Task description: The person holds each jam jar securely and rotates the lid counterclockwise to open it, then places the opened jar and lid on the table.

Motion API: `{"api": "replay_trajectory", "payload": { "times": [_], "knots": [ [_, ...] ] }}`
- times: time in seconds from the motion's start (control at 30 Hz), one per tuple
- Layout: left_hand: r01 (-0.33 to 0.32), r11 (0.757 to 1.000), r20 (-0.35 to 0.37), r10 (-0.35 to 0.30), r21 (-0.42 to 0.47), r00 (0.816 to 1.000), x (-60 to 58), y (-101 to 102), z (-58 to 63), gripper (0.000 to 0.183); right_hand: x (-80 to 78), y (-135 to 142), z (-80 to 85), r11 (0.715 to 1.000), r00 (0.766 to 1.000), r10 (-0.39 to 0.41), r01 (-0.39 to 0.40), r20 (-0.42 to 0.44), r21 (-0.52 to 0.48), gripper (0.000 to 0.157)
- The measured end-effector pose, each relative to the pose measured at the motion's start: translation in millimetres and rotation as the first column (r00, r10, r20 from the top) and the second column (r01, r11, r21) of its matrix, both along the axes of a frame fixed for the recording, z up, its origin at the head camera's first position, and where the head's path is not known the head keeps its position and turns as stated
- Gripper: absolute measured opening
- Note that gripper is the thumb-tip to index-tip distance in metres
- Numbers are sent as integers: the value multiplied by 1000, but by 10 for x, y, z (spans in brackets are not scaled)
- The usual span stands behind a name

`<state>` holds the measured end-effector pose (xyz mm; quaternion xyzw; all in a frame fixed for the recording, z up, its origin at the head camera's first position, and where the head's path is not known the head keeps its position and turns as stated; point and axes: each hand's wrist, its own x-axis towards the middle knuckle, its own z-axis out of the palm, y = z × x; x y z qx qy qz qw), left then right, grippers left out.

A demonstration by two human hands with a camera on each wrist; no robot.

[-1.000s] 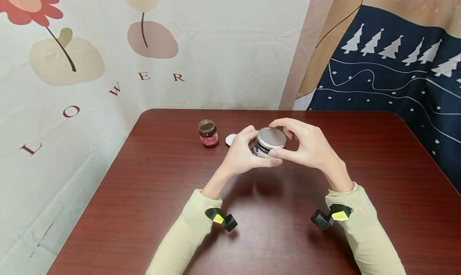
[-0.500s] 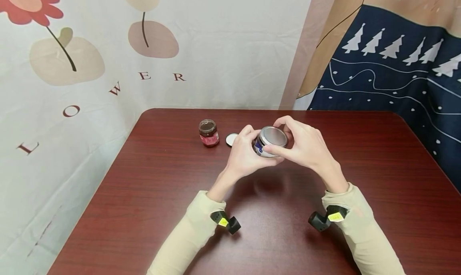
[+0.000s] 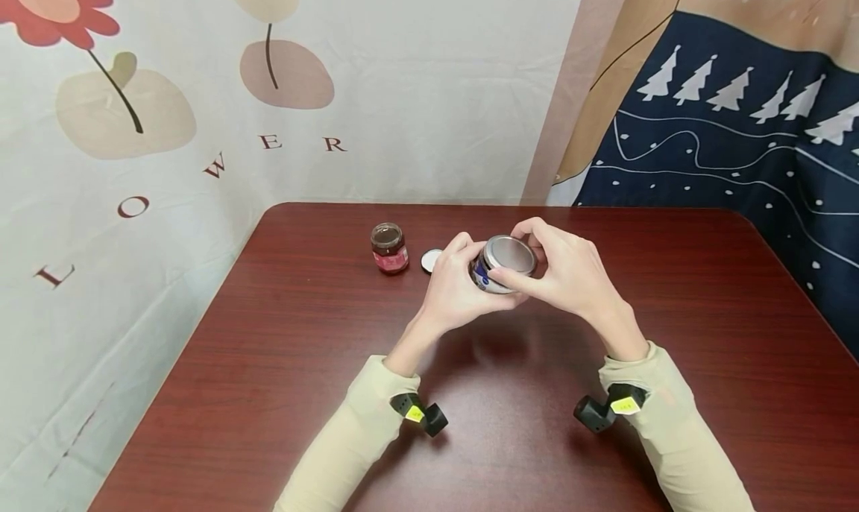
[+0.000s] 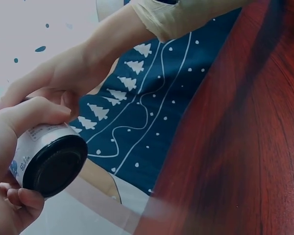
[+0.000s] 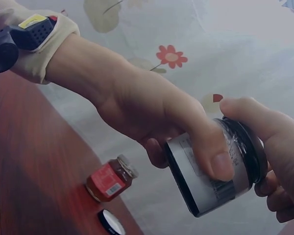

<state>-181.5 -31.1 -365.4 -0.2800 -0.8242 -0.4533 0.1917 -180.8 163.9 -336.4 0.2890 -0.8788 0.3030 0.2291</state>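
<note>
A dark jar (image 5: 196, 183) with a white and blue label is held above the table. My left hand (image 3: 452, 285) grips it round the body, its thumb across the label in the right wrist view. The jar's silver lid (image 3: 511, 253) is on top, and my right hand (image 3: 577, 271) holds its rim between thumb and fingers. In the left wrist view the jar's black base (image 4: 58, 169) faces the camera. Beyond the left hand stands a small open jar (image 3: 390, 250) with a pink-red label. Next to it a loose lid (image 3: 431, 260) lies with its white inside up, partly hidden by the left hand.
The reddish-brown wooden table (image 3: 282, 363) spreads below both arms. A pale flower-print cloth (image 3: 429, 87) hangs behind it, and a dark blue cloth with white trees (image 3: 725, 139) hangs at the right. Each wrist wears a small black camera (image 3: 611, 408).
Over the last second the right thumb has shifted left along the lid's rim, and the held jar has tilted slightly and moved a little right. The open jar and loose lid stay in place.
</note>
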Motion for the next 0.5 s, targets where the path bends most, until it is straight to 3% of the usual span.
{"api": "replay_trajectory", "payload": {
  "times": [0.5],
  "knots": [
    [145, 985, 137, -157, 94, 978, 18, -32, 63, 45, 11, 72, 66, 990, 990, 140, -141, -29, -16, 49]
  ]
}}
